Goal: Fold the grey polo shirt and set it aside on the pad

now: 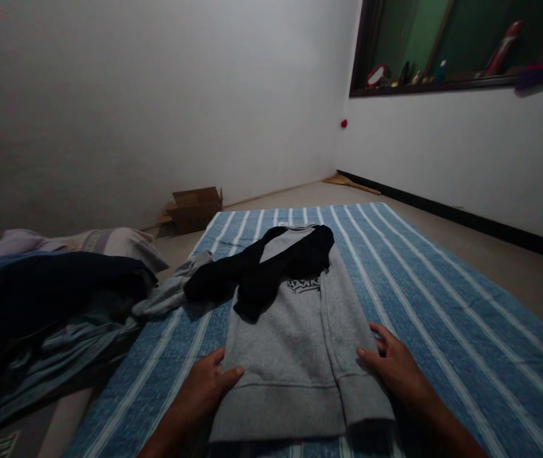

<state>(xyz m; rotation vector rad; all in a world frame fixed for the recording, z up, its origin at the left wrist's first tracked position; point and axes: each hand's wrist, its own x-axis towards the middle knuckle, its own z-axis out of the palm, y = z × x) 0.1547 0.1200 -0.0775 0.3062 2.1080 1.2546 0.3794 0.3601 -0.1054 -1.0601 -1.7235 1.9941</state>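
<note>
At 7 o'clock some fingers of my left hand (pixel 205 380) are hidden, as are some of my right hand (pixel 395 362) between 4 and 5; the lower edge cuts off both forearms. A black fold of the grey knit sweatshirt (pixel 281 353) covers part of its black lettering (pixel 302 285). Between 8 and 9, the dark, rumpled cloth pile (pixel 56 286) runs off the edge. Near 1 o'clock, small bottles (pixel 404 74) are too tiny to identify.

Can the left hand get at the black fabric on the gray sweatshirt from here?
Probably yes. The left hand is at the gray sweatshirt, and the black fabric lies uncovered on top, farther forward. Nothing stands between them, though the hand may have to leave the sweatshirt's edge.
</note>
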